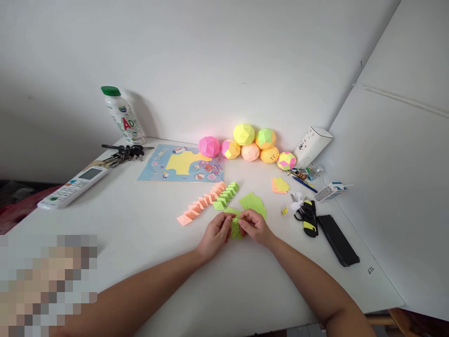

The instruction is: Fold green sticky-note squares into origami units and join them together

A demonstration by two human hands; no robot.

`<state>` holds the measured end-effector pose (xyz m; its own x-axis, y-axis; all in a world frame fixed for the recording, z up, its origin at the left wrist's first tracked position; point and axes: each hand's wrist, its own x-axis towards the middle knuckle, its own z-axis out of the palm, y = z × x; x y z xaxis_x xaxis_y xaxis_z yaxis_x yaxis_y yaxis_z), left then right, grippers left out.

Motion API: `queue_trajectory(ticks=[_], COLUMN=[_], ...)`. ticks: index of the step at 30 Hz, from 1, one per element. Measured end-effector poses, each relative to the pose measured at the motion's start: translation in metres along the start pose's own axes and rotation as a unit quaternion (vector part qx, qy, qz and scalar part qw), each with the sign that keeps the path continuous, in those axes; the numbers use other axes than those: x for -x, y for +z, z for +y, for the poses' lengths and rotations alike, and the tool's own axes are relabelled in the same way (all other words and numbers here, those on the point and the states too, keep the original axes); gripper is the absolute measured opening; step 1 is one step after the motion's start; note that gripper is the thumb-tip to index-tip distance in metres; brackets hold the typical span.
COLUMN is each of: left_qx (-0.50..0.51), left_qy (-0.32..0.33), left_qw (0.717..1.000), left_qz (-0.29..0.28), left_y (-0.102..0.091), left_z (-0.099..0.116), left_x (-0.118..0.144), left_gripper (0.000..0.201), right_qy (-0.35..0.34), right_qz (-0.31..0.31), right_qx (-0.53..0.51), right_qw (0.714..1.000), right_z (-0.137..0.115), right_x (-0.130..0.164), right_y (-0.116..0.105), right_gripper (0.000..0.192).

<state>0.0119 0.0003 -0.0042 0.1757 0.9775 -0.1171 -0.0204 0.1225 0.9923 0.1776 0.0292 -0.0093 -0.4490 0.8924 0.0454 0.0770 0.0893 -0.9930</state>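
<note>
Both of my hands meet low at the middle of the white table. My left hand [218, 232] and my right hand [257, 226] pinch a small piece of green paper [235, 226] between thumbs and fingers; its folds are too small to make out. Loose green paper sheets [253, 202] lie fanned out just beyond my right hand. Past my left hand stands a row of folded green paper pieces [226, 195]. Beside it on the left runs a longer row of folded peach paper pieces [201, 203].
Colourful paper balls [244, 135] are stacked by the wall, near a blue printed booklet [150, 172]. Leftward are a bottle [123, 117], keys [122, 153] and a remote control [73, 187]. On the right lie scissors [298, 214], a yellow-black cutter [310, 219] and a black phone [338, 240].
</note>
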Motion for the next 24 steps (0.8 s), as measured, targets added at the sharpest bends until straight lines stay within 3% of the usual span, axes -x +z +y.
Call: queue_trajectory(ticks=[3,6,9,12,14,16,20,24], left_qx=[-0.023,-0.111,-0.235,-0.353,-0.403,-0.42,-0.424,-0.435], left_qy=[0.027,0.117,0.249,0.327,0.345,0.354,0.357,0.363], left_qw=[0.999,0.987,0.94,0.872,0.837,0.822,0.818,0.811], left_qz=[0.014,0.028,-0.002,-0.092,-0.133,-0.152,-0.155,-0.147], left_y=[0.0,0.0,0.001,0.003,0.005,0.006,0.006,0.007], left_z=[-0.001,-0.003,-0.005,-0.008,-0.008,-0.009,-0.01,-0.012], left_x=[0.001,0.004,0.006,0.007,0.007,0.008,0.007,0.006], left_gripper=[0.034,0.026,0.026,0.031,0.03,0.028,0.026,0.024], right_qy=[0.012,0.022,0.037,0.043,0.037,0.027,-0.02,-0.089], right_qz=[0.016,0.048,0.087,0.101,0.099,0.101,0.122,0.173], right_qx=[-0.03,-0.079,-0.129,-0.153,-0.153,-0.142,-0.089,0.033], right_qw=[0.999,0.995,0.987,0.982,0.983,0.984,0.988,0.98], right_z=[-0.001,-0.001,0.001,0.001,0.001,0.0,-0.004,-0.013], right_x=[-0.001,-0.004,-0.008,-0.01,-0.01,-0.009,-0.006,-0.004], right_y=[-0.002,-0.006,-0.01,-0.01,-0.009,-0.008,-0.007,-0.008], right_gripper=[0.021,0.021,0.022,0.023,0.022,0.023,0.021,0.014])
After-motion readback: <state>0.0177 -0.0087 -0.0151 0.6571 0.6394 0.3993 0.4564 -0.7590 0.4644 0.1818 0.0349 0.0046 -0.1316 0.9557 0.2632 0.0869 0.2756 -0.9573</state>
